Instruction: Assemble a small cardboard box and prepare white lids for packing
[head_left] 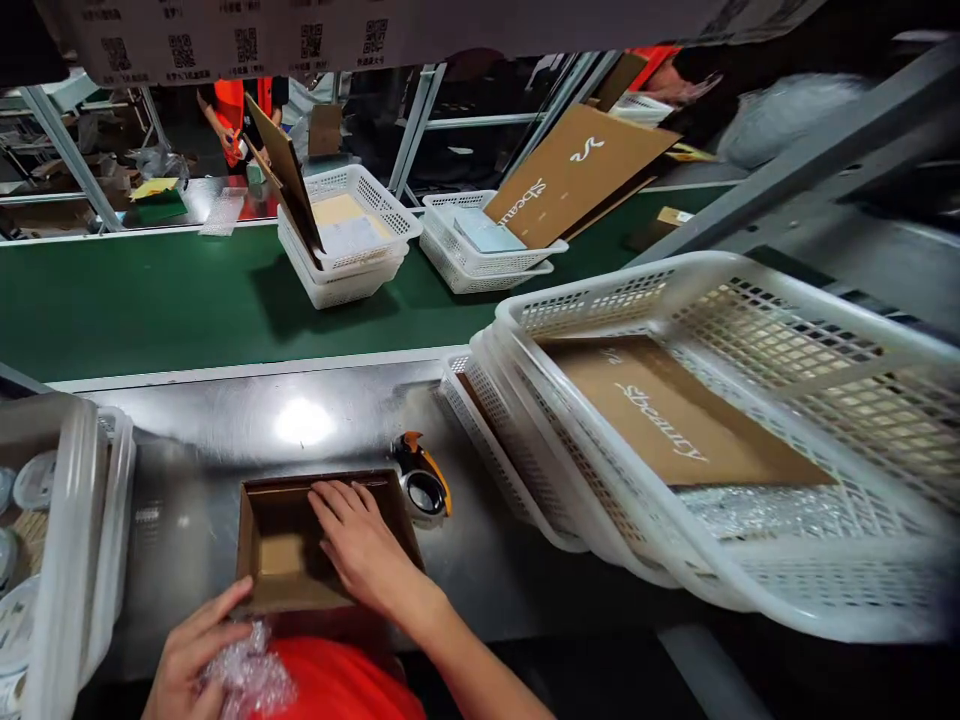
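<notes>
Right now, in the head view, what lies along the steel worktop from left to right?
Stacked white bins → left hand gripping bubble wrap → open cardboard box with the right hand inside → tape dispenser → stacked white baskets.

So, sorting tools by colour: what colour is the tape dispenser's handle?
Orange, on the tape dispenser beside the cardboard box; head view.

Steel desk (225, 440), lower frame: open cardboard box (281, 560) at center, tape dispenser (421, 485) just right of it, stacked white baskets (525, 480) at right.
</notes>
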